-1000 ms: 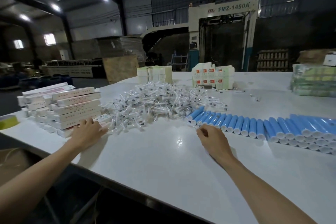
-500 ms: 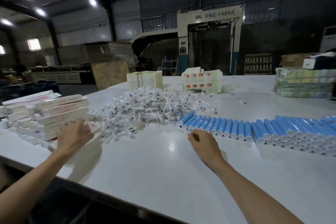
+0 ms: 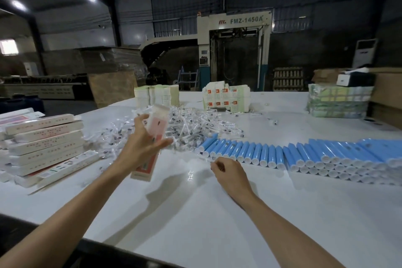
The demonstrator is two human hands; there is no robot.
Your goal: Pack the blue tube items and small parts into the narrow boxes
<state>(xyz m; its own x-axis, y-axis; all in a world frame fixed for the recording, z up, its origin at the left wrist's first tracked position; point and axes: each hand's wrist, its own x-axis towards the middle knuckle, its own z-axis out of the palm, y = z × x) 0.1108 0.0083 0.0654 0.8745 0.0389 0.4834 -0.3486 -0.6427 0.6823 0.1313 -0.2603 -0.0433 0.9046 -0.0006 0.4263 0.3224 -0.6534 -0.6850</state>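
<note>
- Two bare hands work over the glossy white table [image 3: 195, 220]. I place everything from the long row of blue plastic tubes with white caps [image 3: 258, 151] lying side by side on it.
- The left hand [image 3: 141, 148] is raised off the table, well to the left of the row's end. Its fingers and thumb wrap round the middle of a narrow white-and-pink cardboard box [image 3: 158, 123], which is held nearly upright with its upper end tipped away from the person.
- The right hand [image 3: 228, 173] sits just in front of the row's left end, beside the caps, with its fingers curled toward the thumb. Whether they pinch anything small, I cannot tell.
- Each tube's long axis runs away from the person, cap end nearest — so the caps face the right hand's fingers, and that hand is much the nearer.
- Behind the row's left end spreads a loose heap of small white plastic parts [image 3: 185, 124].
- Far to the left of the row sits a stack of closed narrow white boxes [image 3: 45, 137].
- The coming move probably falls to the right hand — taking the endmost tube by its cap, then turning it in line with the held box.
</note>
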